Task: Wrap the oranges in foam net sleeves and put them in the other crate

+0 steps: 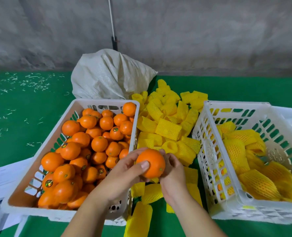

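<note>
Between the two crates, both my hands hold one bare orange [151, 162]. My left hand [124, 173] grips it from the left, thumb across its front. My right hand [171, 175] cups its right side and back. The white crate on the left [18, 192] is heaped with several loose oranges [83, 147]. A pile of yellow foam net sleeves [167, 125] lies between the crates on the green surface. The white crate on the right [208, 151] contains several oranges wrapped in yellow sleeves [254, 168].
A white woven sack [111, 74] stands behind the left crate against a grey wall. White paper sheets [3, 182] lie under the left crate's near corner. Small white scraps litter the green surface [22, 103] at the far left.
</note>
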